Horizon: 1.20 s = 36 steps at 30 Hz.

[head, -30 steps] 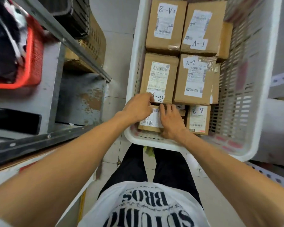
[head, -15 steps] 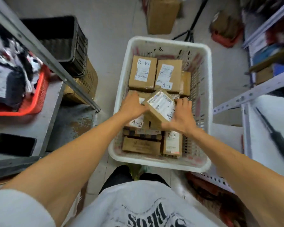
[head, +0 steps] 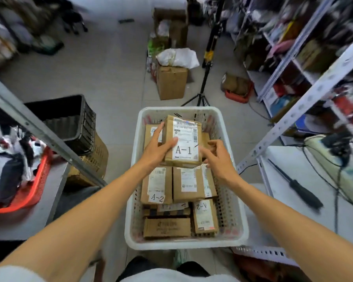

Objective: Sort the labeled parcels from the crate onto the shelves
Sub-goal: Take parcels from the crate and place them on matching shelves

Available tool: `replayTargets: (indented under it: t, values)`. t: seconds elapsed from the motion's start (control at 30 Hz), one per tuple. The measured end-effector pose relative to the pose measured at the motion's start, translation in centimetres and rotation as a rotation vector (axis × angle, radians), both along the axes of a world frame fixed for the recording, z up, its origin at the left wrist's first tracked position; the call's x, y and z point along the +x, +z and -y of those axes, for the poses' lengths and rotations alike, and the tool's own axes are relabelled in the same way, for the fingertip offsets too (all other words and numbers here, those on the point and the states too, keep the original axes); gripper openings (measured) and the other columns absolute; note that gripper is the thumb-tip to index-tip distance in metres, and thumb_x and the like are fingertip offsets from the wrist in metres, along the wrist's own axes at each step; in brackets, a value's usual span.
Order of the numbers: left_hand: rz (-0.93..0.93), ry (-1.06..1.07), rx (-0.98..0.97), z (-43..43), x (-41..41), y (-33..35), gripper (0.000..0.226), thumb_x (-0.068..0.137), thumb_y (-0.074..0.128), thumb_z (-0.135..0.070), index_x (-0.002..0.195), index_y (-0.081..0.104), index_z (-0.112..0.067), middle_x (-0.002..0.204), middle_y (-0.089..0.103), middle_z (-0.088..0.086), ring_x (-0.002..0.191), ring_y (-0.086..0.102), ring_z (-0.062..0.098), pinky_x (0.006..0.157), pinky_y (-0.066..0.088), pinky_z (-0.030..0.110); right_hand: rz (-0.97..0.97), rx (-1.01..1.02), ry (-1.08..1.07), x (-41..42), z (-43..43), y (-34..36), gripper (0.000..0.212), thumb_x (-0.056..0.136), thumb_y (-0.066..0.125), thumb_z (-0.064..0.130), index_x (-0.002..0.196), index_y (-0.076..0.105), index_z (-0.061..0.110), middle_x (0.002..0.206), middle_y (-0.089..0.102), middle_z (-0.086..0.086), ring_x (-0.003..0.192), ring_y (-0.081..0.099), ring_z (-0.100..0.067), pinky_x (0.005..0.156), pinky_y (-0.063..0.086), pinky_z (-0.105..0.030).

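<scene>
1. The left hand [head: 156, 148] holds the A-1 parcel [head: 182, 141] raised above the white crate [head: 186, 244], with its thumb across the label and its fingers up the parcel's left side.
2. The right hand [head: 218, 157] hangs loosely curled just right of the grip. Its fingertips reach the parcel's right edge, but contact is hard to judge.
3. Straight beneath the grip, more brown parcels fill the crate. An A-2 parcel [head: 156, 185] lies nearest below the holding hand.
4. The crate stands on a grey floor [head: 110, 78], which runs on beyond the grip.
5. Left of the grip a grey shelf upright [head: 39, 129] slants across. A black crate [head: 73, 119] is behind it, and a red basket [head: 29, 192] stuffed with bags sits on a grey shelf.
6. Right of the grip there is a perforated white upright [head: 293, 110], with a black tool [head: 302, 192] lying on a white shelf.
7. Past the grip stand a tripod [head: 206, 64] and a cardboard box [head: 171, 82].
8. The raised parcel hides the crate's far row except one label corner.
9. The far racks to the right are too blurred to read.
10. Both arms are cut off at the bottom edge.
</scene>
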<state>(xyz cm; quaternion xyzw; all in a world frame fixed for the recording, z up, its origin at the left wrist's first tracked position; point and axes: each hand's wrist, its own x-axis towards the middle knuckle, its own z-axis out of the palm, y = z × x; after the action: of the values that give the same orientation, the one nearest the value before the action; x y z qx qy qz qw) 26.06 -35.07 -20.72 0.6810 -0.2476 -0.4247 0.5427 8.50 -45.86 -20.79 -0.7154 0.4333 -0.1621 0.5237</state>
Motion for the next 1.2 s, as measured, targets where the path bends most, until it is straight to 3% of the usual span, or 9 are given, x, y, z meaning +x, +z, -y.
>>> replayTargets:
  t: [0.1,0.23,0.33,0.4,0.6,0.7,0.83,0.93,1.2]
  values:
    - [-0.078,-0.085,-0.034,-0.1,0.7,1.5,0.085,0.079,0.076,-0.031,0.147,0.025,-0.037,0.107,0.072,-0.001,0.086,0.073,0.017,0.062,0.059,0.031,-0.021,-0.051,0.013,-0.8,-0.3,2.1,0.048,0.086,0.063,0.041,0.124,0.044,0.018,0.101,0.061,-0.001,0.094,0.061,-0.021,0.078,0.055,-0.037]
    - [-0.053,-0.236,-0.044,-0.4,0.2,3.6,0.084,0.075,0.080,-0.029,0.143,0.031,-0.043,0.106,0.069,0.003,0.086,0.073,0.017,0.065,0.060,0.035,-0.079,-0.165,-0.036,-1.2,-2.2,5.0,0.032,0.085,0.064,0.022,0.112,0.047,0.018,0.103,0.063,0.008,0.087,0.059,-0.003,0.062,0.045,-0.015]
    - [0.018,-0.324,-0.075,-1.2,-0.7,4.6,0.081,0.077,0.078,-0.032,0.137,0.029,-0.055,0.116,0.065,0.007,0.104,0.066,0.024,0.086,0.056,0.047,-0.118,-0.216,-0.142,-1.8,-4.6,6.6,0.032,0.083,0.065,0.017,0.108,0.045,0.016,0.099,0.060,0.009,0.085,0.057,-0.001,0.062,0.044,-0.016]
    - [0.036,-0.379,-0.111,-1.9,-1.4,5.0,0.080,0.078,0.077,-0.031,0.133,0.028,-0.061,0.118,0.064,0.005,0.109,0.063,0.022,0.090,0.054,0.047,-0.128,-0.205,-0.180,-2.6,-6.2,7.3,0.035,0.083,0.066,0.019,0.110,0.043,0.019,0.099,0.059,0.010,0.088,0.058,-0.004,0.066,0.049,-0.021]
    - [0.052,-0.505,-0.185,-4.5,-4.7,6.0,0.079,0.082,0.074,-0.026,0.141,0.028,-0.050,0.112,0.066,-0.011,0.103,0.064,0.010,0.085,0.055,0.035,-0.125,-0.216,-0.349,-7.7,-11.6,10.0,0.050,0.062,0.068,0.045,0.106,0.055,0.024,0.097,0.063,0.010,0.085,0.060,-0.009,0.068,0.049,-0.027]
    - [0.018,-0.557,-0.218,-6.0,-7.0,6.7,0.078,0.082,0.074,-0.025,0.139,0.029,-0.052,0.104,0.070,-0.013,0.096,0.067,0.002,0.072,0.054,0.020,-0.226,-0.278,-0.340,-11.3,-13.9,11.4,0.050,0.064,0.067,0.036,0.110,0.056,0.020,0.099,0.063,0.003,0.082,0.060,-0.012,0.071,0.049,-0.026]
    - [-0.026,-0.676,-0.237,-8.0,-10.8,7.5,0.082,0.078,0.077,-0.027,0.141,0.029,-0.049,0.102,0.074,0.000,0.094,0.070,0.014,0.083,0.057,0.041,-0.439,-0.272,-0.283,-17.0,-16.9,13.1,0.040,0.072,0.069,0.030,0.108,0.055,0.021,0.100,0.061,0.000,0.087,0.060,-0.015,0.079,0.053,-0.034]
    - [-0.034,-0.766,-0.239,-9.6,-14.9,8.3,0.083,0.078,0.078,-0.028,0.141,0.029,-0.049,0.105,0.073,0.006,0.098,0.070,0.023,0.091,0.052,0.052,-0.548,-0.263,-0.331,-22.2,-20.3,13.7,0.034,0.075,0.068,0.029,0.105,0.057,0.020,0.097,0.064,-0.001,0.084,0.061,-0.014,0.074,0.053,-0.032]
    - [-0.063,-1.069,-0.278,-15.5,-31.6,10.2,0.084,0.070,0.078,-0.034,0.139,0.033,-0.049,0.115,0.070,-0.001,0.104,0.068,0.018,0.083,0.058,0.039,-0.668,-0.223,-0.620,-37.3,-33.4,15.2,0.038,0.077,0.067,0.031,0.110,0.062,0.014,0.098,0.064,0.000,0.091,0.061,-0.019,0.083,0.053,-0.039]
